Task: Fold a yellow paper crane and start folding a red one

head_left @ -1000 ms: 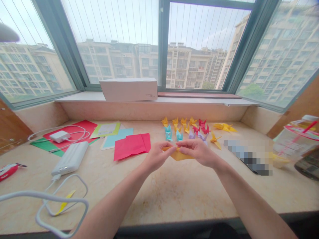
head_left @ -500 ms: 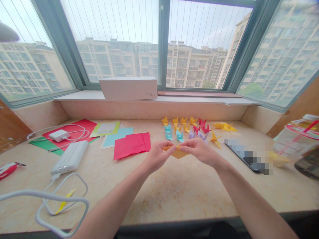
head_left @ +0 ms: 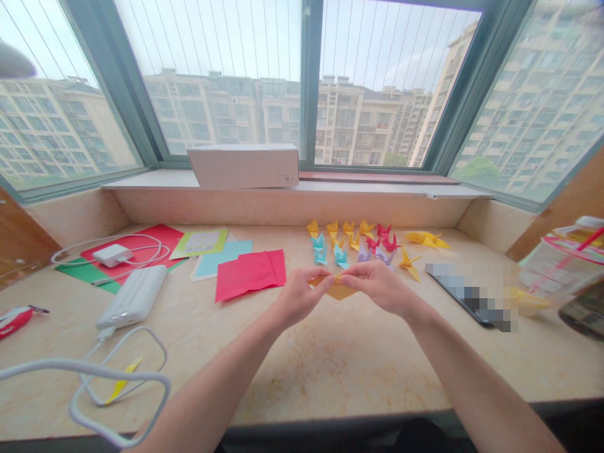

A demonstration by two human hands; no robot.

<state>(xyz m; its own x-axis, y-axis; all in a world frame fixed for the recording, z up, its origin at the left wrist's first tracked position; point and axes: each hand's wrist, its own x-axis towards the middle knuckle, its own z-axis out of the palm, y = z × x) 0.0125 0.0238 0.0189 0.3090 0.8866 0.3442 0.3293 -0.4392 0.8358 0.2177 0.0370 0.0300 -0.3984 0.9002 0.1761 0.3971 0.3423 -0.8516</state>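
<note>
My left hand [head_left: 299,294] and my right hand [head_left: 380,286] meet above the stone desk [head_left: 330,358], both pinching a folded orange paper [head_left: 340,290] between thumbs and fingertips. The paper hangs as a small triangle below my fingers. Just behind my hands stand several small paper cranes [head_left: 352,242] in yellow, blue, red and purple. Two flat yellow folded pieces [head_left: 427,239] lie to their right.
Red folded paper [head_left: 250,274], blue and green sheets lie left of centre. A white power bank [head_left: 132,303], charger [head_left: 112,255] and cables sit at the left. A white box [head_left: 243,165] rests on the sill. A dark tablet [head_left: 472,292] and a plastic cup [head_left: 557,267] are at the right.
The hands have closed a little tighter on the orange paper, so less of it shows below the fingers. The view has drifted slightly downward.
</note>
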